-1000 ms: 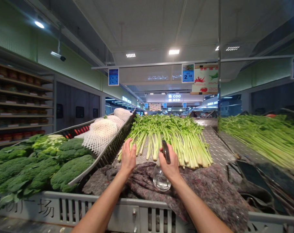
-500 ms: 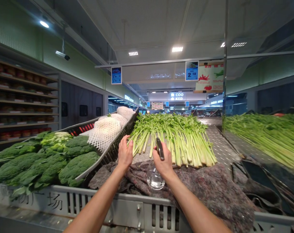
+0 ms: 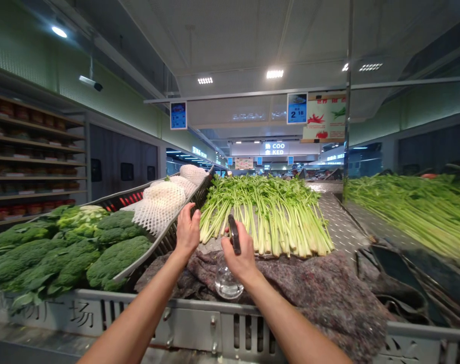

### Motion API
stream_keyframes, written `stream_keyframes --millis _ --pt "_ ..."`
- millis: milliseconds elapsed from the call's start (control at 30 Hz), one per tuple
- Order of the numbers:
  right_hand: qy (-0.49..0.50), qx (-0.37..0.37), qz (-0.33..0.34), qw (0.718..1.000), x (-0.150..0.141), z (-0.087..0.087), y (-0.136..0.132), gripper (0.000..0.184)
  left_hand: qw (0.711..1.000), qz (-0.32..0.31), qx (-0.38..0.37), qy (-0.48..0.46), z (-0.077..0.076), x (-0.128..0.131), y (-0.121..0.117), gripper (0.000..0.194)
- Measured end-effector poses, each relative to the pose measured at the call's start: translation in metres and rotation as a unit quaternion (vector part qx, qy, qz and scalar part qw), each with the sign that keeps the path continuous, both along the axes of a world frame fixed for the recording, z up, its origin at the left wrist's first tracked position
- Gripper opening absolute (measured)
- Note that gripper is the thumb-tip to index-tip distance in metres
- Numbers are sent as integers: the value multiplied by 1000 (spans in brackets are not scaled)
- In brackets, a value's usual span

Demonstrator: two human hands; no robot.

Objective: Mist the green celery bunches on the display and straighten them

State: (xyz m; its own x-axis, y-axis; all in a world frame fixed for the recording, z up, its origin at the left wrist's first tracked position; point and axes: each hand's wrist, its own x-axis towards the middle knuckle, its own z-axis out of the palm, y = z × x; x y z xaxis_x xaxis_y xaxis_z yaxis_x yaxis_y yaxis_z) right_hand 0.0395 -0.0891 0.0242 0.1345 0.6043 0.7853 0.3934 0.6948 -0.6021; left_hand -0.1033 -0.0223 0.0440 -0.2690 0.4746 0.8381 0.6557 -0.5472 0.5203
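Observation:
My right hand (image 3: 240, 253) is closed round the neck of a spray bottle (image 3: 228, 282) with a dark trigger head and a clear, rounded body. Beyond it, celery (image 3: 267, 217) lies in a wide row, leaves at the back and pale stalk ends toward me. My left hand (image 3: 187, 230) is raised with its fingers apart, holding nothing, beside the black crate's edge and the left end of the celery. Under the bottle a grey-brown felt cloth (image 3: 309, 288) lies bunched along the front of the display.
Broccoli (image 3: 118, 255) fills the left, beside net-wrapped produce (image 3: 161, 205) in a black crate. A grey slotted rail (image 3: 194, 326) runs along the front. A mirrored panel (image 3: 404, 151) stands at the right. Price signs (image 3: 297, 108) hang from a bar overhead.
My right hand has shifted left with the spray bottle. My left hand has also moved slightly left and up. The whole view has shifted a little.

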Motion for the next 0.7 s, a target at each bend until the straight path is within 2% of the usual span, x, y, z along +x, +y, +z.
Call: stream_keyframes --millis 167,500,700 --pt "-28 0 -2 1000 -3 -3 3 24 1000 2 3 7 4 4 1 44" --pt "38 27 -78 996 35 33 11 27 1000 -8 8 21 9 19 6 47" --pt "35 34 -97 994 55 35 16 21 1000 -20 -5 21 11 37 8 46"
